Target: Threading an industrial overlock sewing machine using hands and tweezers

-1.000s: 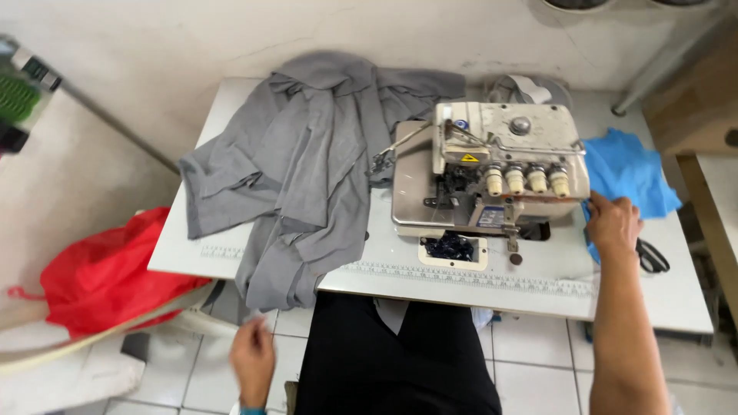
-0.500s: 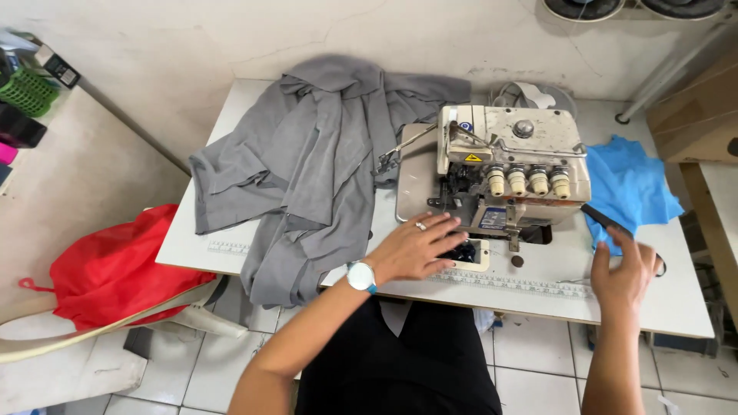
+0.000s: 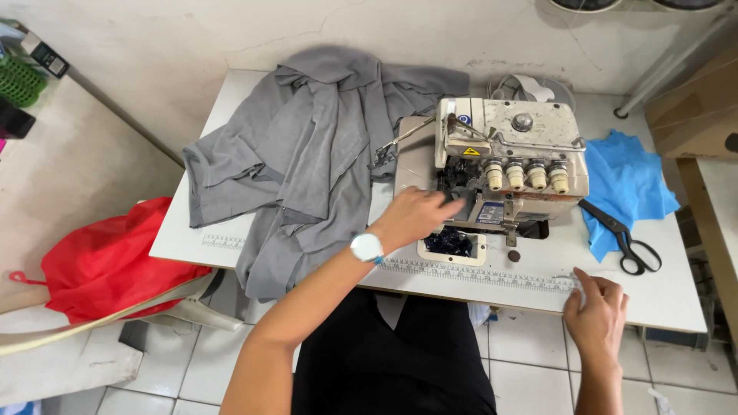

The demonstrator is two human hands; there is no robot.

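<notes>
My left hand (image 3: 415, 215), a white watch on its wrist, reaches to the front of the cream overlock sewing machine (image 3: 509, 165) and touches the dark part by its needle area; whether it grips anything is unclear. My right hand (image 3: 596, 307) rests with fingers spread on the front edge of the white table (image 3: 676, 296), by the printed ruler strip. A heap of grey cloth (image 3: 307, 165) lies left of the machine. Black scissors (image 3: 624, 238) lie on the table to the right, partly on a blue cloth (image 3: 626, 184).
A red cloth bundle (image 3: 108, 257) sits on a white plastic chair left of the table. A green basket (image 3: 19, 81) stands on a surface at far left. Cardboard boxes (image 3: 688, 107) are at the right. White floor tiles show below the table.
My left hand rose from below the table to the machine's front. My right hand dropped from beside the blue cloth to the table's front edge, leaving the scissors lying there.
</notes>
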